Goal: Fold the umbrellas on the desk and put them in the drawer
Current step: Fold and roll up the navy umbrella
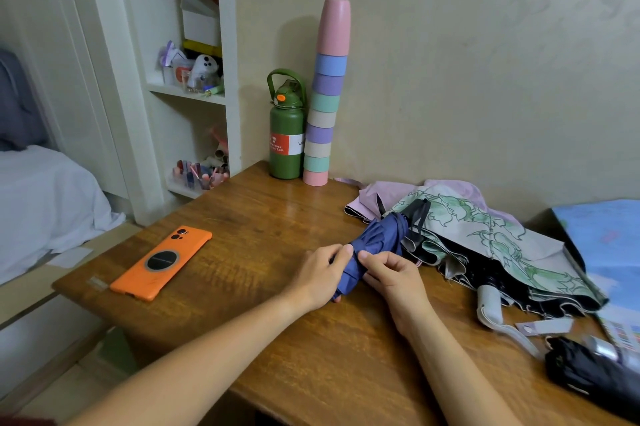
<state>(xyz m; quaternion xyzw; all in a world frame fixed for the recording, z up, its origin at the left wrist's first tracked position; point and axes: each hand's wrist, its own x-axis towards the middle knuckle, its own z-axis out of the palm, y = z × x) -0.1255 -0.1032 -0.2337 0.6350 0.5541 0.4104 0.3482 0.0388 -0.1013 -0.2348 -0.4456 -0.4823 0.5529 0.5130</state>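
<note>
We hold the blue umbrella (pixel 372 245) with both hands near the middle of the wooden desk (pixel 263 218), to the right of the orange phone (pixel 162 263) that lies face down on the same surface. Our left hand (pixel 320 278) wraps around the lower part of the gathered blue fabric, fingers curled about it and thumb pressed on top. Our right hand (pixel 391 278) grips the same bundle from the other side, thumb against the cloth just beside the left thumb, the remaining fingers curled underneath. The blue umbrella is collapsed, its canopy bunched into loose pleats, and it lies slanted, its far end pointing away from the phone toward the wall.

Farther from the phone, just beyond the blue umbrella and touching its far end, lies a pale umbrella with green printed pattern (pixel 485 235), its canopy spread loose and its light grey handle (pixel 490 304) pointing toward us. A pink umbrella (pixel 388 195) lies partly under it, nearer the wall. A black folded umbrella (pixel 588 377) rests at the desk's near right corner, well apart from the phone.

Behind the phone, against the wall, a green bottle (pixel 286 135) stands upright, touching a tall stack of pastel cups (pixel 325 107).
</note>
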